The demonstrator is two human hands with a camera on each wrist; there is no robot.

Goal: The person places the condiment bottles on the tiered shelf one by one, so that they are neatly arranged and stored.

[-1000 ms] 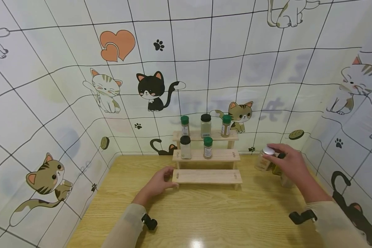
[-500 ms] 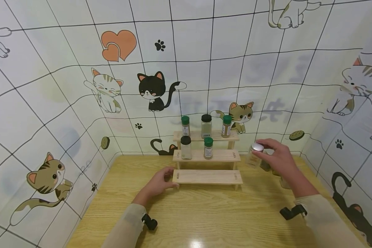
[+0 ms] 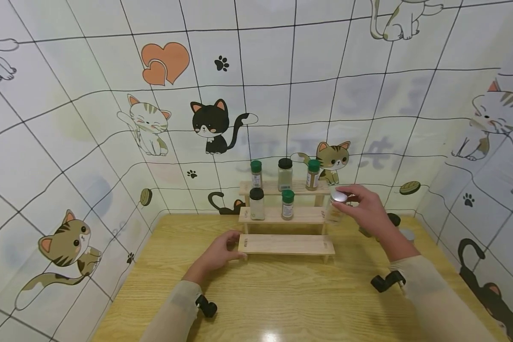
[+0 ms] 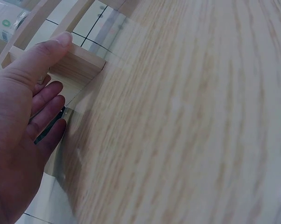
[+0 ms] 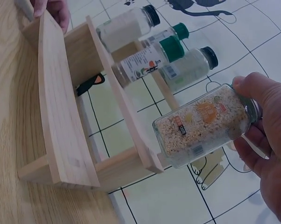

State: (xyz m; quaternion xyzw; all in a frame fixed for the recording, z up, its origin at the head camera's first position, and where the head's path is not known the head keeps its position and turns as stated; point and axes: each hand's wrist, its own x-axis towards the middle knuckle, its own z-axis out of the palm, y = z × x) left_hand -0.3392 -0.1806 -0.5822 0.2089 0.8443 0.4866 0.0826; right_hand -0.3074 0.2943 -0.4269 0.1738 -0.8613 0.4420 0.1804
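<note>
A three-tier wooden rack (image 3: 286,243) stands on the table. My left hand (image 3: 219,251) rests at the left end of its lowest tier, thumb on the wood and fingers beside it, as the left wrist view (image 4: 26,116) also shows. By its silver lid, my right hand (image 3: 369,211) pinches a glass jar (image 3: 334,212) at the right end of the middle tier. In the right wrist view that jar (image 5: 203,123) holds pale granules and has an orange label. A black-lidded jar (image 3: 257,204) and a green-lidded jar (image 3: 287,205) stand on the middle tier.
On the top tier are two green-lidded jars (image 3: 256,175) (image 3: 313,175) and a black-lidded one (image 3: 285,175). More jars (image 3: 394,220) stand on the table at the right, partly behind my right forearm. A cat-patterned wall covering surrounds the table.
My right hand has carried the silver-lidded jar leftward from the jars at the right to the rack's right end. My left hand has stayed at the rack.
</note>
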